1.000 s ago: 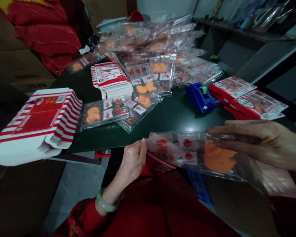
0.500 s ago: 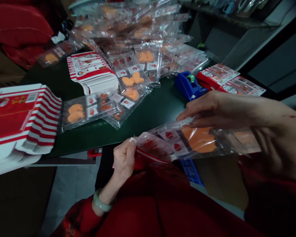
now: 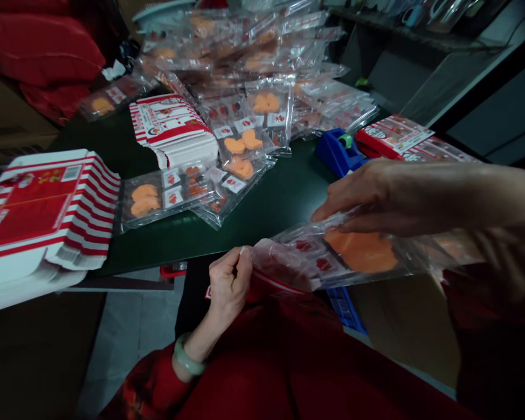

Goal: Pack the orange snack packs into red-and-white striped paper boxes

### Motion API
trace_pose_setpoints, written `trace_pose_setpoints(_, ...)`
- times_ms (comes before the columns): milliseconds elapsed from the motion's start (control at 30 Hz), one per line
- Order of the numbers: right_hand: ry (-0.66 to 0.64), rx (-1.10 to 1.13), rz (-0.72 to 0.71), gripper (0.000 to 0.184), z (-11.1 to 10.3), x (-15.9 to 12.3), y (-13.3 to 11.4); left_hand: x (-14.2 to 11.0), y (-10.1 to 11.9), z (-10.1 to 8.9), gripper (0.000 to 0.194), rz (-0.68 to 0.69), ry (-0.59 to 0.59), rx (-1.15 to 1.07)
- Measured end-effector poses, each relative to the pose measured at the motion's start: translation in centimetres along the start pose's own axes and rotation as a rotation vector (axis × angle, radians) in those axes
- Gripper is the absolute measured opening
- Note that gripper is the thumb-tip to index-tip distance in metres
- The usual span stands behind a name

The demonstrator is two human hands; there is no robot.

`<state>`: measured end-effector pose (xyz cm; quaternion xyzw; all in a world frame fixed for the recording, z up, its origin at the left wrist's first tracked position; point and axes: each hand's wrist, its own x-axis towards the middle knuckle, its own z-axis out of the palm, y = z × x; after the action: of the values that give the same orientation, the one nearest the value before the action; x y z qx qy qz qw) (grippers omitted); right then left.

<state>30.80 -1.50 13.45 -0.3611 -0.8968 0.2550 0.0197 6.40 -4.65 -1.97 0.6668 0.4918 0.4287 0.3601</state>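
Shifted slightly since the last frame, clear packet of orange pieces, pinched between left fingers and right fingers.

Dim light left the corners dark, glare shone off the plastic bags and the worktop, and the wide lens bowed the edges.

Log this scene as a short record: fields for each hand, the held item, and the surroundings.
Left hand: pinches the bag's left end; jade bangle on the wrist.
Right hand: grips the bag's upper edge.
Held item: clear plastic bag holding an orange heart-shaped piece and red-printed cards.
Nearby: more filled bags on a dark green table.
Rest: flattened red-and-white striped cartons; blue tape dispenser.
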Motion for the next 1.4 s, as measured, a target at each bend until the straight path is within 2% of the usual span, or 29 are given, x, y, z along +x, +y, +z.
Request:
trace_pose_setpoints(67, -0.019, -0.054, -0.016, 0.025, 1.1, 1.0, -0.6, -0.1, 0.1, 0.2, 0.029, 0.039, -0.012, 0.020)
trace_pose_setpoints(167, -0.071, -0.168, 0.024, 0.021, 3.9, 3.4, -2.1, -0.1, -0.1, 0.4, 0.025, 0.089, -0.032, 0.016)
trace_pose_setpoints(233, -0.073, -0.203, 0.084, 0.018, 5.7, 5.4, -2.7, -0.1, -0.4, 0.3, 0.026, 0.080, 0.027, -0.001)
trace_pose_setpoints(300, 0.063, -0.170, 0.114, 0.020, 6.8, 6.8, -2.8, 0.1, -0.8, -0.1, 0.029, 0.005, 0.108, -0.032)
trace_pose_setpoints(400, 0.433, -0.115, 0.047, 0.043, 7.1, 7.0, -2.8, 0.3, -0.7, -1.2, 0.036, -0.132, 0.210, -0.080)
trace_pose_setpoints(433, 0.551, -0.129, 0.019, 0.043, 7.1, 6.5, -2.9, 0.4, -0.6, -1.6, 0.039, -0.165, 0.248, -0.095)
trace_pose_setpoints(500, 0.725, -0.227, -0.008, 0.027, 7.4, 5.4, -3.5, 0.3, -0.1, -2.3, 0.042, -0.215, 0.338, -0.132)
trace_pose_setpoints(533, 0.782, -0.296, -0.014, 0.019, 7.7, 4.9, -3.8, 0.1, 0.0, -2.5, 0.041, -0.242, 0.369, -0.161)
trace_pose_setpoints(600, 0.846, -0.403, -0.036, 0.017, 9.0, 4.2, -4.4, -0.2, 0.1, -2.7, 0.033, -0.294, 0.389, -0.224)
trace_pose_setpoints(700, 0.798, -0.327, -0.077, 0.019, 11.6, 4.3, -4.4, -1.0, -0.5, -2.4, 0.024, -0.332, 0.370, -0.301)
trace_pose_setpoints(833, 0.567, -0.102, -0.073, 0.026, 14.4, 5.4, -4.2, -1.7, -1.3, -1.9, 0.024, -0.316, 0.365, -0.375)
trace_pose_setpoints(967, 0.300, -0.011, 0.016, 0.032, 14.4, 6.2, -4.5, -1.9, -1.3, -1.7, 0.027, -0.242, 0.387, -0.334)
trace_pose_setpoints(1033, 0.215, 0.061, 0.024, 0.035, 13.9, 6.9, -4.5, -1.6, -1.5, -1.6, 0.029, -0.203, 0.441, -0.299)
trace_pose_setpoints(1167, 0.208, 0.139, 0.052, 0.036, 13.9, 8.8, -4.5, -0.8, -2.1, -1.8, 0.033, -0.154, 0.554, -0.274)
trace_pose_setpoints(1300, 0.296, 0.146, 0.183, 0.025, 14.0, 9.6, -5.0, -0.3, -2.1, -2.2, 0.029, -0.202, 0.554, -0.301)
trace_pose_setpoints(1400, 0.267, 0.316, 0.152, 0.027, 12.8, 9.3, -5.4, -0.5, -1.4, -2.4, 0.026, -0.210, 0.536, -0.286)
